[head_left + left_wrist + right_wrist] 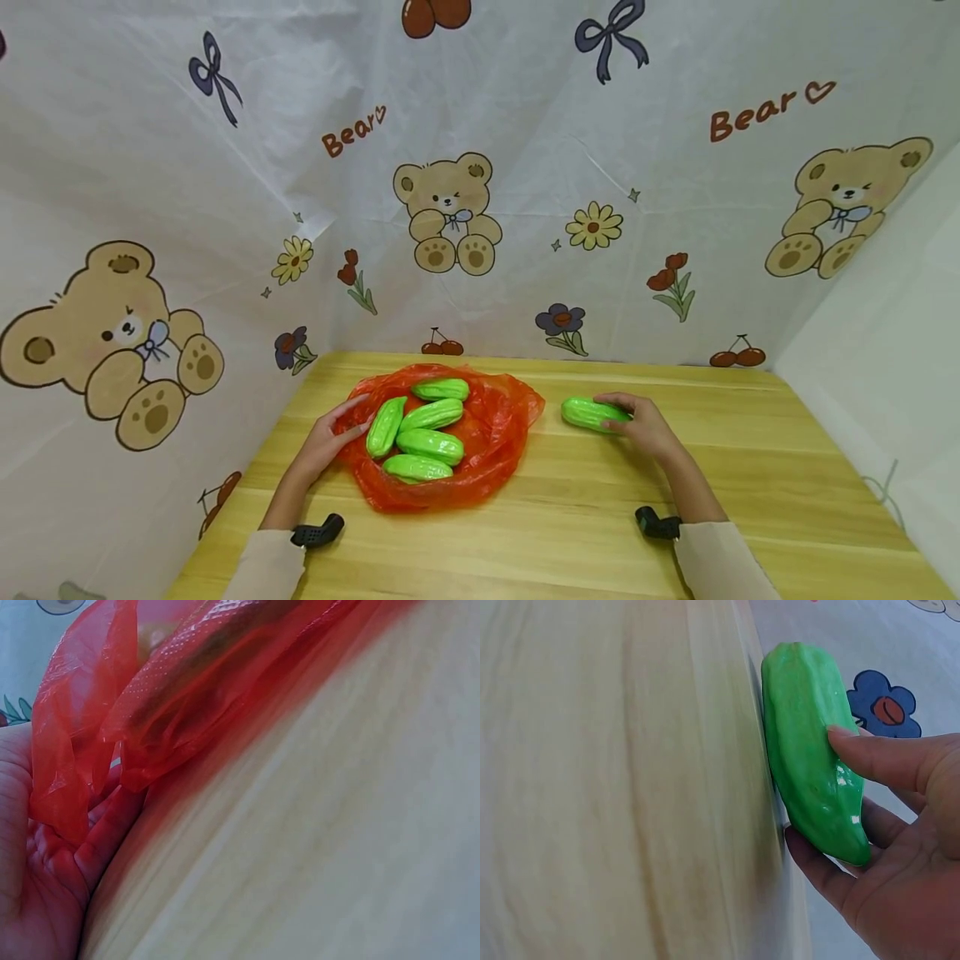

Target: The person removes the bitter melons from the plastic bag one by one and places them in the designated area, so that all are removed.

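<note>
A crinkled red plastic bag (491, 479) lies spread on the table with its mouth up, and several glossy green gourds (431, 447) lie inside it. At the bag's left side, my left hand (327, 440) touches the rim with thumb and fingers apart. In the left wrist view, the red film drapes over the fingers (112, 825), partly hiding them. To the right of the bag, my right hand (647, 427) holds one ribbed green gourd (810, 750) by its tapered end. The thumb lies on one side of it, the fingers on the other.
The wooden table (570, 525) meets a cloth backdrop (525, 108) printed with bears, flowers and bows at the back and left. A pale wall (892, 350) stands on the right. Each wrist wears a black camera.
</note>
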`<state>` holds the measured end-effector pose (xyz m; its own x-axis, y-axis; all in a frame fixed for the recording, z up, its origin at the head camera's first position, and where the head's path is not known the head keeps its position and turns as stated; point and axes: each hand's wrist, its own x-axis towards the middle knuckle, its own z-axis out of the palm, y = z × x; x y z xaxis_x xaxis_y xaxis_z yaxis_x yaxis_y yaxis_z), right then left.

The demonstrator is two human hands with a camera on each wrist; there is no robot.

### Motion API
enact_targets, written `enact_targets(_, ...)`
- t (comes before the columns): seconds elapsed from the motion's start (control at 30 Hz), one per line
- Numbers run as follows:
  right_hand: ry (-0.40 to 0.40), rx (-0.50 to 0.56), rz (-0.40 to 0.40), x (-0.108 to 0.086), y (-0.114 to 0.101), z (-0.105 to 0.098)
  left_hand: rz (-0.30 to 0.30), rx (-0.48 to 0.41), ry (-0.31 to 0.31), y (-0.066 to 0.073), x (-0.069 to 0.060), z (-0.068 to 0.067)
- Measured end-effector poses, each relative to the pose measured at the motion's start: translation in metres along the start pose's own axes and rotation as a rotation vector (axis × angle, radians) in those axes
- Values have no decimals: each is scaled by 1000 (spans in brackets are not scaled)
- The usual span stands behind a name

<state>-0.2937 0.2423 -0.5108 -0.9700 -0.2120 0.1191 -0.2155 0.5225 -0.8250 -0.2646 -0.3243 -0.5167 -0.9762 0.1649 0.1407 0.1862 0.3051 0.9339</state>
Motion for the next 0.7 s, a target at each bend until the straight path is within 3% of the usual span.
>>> enact_targets(0.47,14,0,9,-3,-1,1,-13,25,-3,2,-1,-1)
enact_targets(0.7,31,-9,1,-4,-2,-1,-4,21,23,-26,8,-1)
